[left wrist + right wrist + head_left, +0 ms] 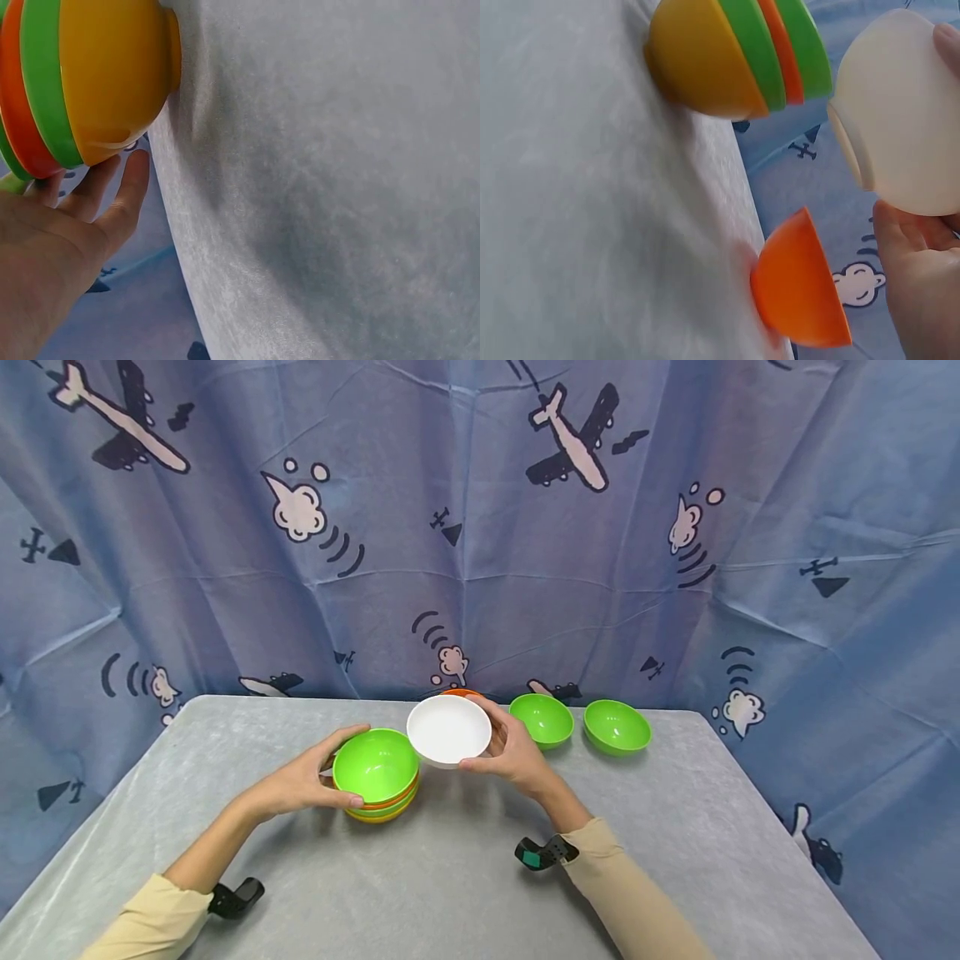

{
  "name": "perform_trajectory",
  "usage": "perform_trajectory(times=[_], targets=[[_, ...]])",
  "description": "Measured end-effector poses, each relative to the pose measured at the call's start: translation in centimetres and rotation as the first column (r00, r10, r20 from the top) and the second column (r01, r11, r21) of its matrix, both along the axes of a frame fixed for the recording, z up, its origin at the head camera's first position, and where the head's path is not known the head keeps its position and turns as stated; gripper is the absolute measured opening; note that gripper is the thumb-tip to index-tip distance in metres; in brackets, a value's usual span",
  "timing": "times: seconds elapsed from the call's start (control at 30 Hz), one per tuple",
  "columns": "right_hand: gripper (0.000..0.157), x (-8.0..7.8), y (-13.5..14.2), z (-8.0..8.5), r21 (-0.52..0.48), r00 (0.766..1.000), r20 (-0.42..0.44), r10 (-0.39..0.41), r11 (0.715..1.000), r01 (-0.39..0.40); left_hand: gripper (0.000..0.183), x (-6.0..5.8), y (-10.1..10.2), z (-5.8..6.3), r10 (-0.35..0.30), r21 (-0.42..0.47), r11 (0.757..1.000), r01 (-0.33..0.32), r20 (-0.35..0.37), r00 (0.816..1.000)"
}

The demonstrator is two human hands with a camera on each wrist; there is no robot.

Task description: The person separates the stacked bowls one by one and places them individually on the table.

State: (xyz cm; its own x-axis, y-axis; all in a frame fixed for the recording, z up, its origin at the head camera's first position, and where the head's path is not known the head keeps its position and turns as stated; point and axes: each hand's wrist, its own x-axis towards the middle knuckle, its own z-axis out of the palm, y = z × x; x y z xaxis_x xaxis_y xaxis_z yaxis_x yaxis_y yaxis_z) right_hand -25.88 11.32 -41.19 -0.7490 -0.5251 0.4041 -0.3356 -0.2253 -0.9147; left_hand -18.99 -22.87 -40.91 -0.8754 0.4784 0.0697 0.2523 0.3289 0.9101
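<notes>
My left hand (307,783) holds the side of a stack of bowls (377,768), thumb at the front and fingers behind. The stack has a green bowl on top, then orange and green ones, with a yellow bowl (112,75) at the bottom, standing upright on the table. Just right of the stack, my right hand (519,758) grips a white bowl (448,731) by its side, between thumb and fingers. In the right wrist view this white bowl (904,120) is raised off the table, its foot pointing down toward the tabletop, beside the stack's upper rim.
Behind the white bowl stands an orange bowl (795,289), mostly hidden in the head view. Two green bowls, one nearer (542,722) and one farther right (617,727), sit by the table's back edge. A blue patterned curtain (465,527) hangs behind the grey-covered table (450,893).
</notes>
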Motion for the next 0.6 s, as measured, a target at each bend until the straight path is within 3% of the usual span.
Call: perform_trajectory(times=[0.6], targets=[[0.099, 0.4, 5.0, -0.5, 0.121, 0.994, 0.055, -0.091, 0.989, 0.084, 0.098, -0.2, -0.2, -0.1, 0.007, -0.010, 1.000, -0.007, -0.010, 1.000]])
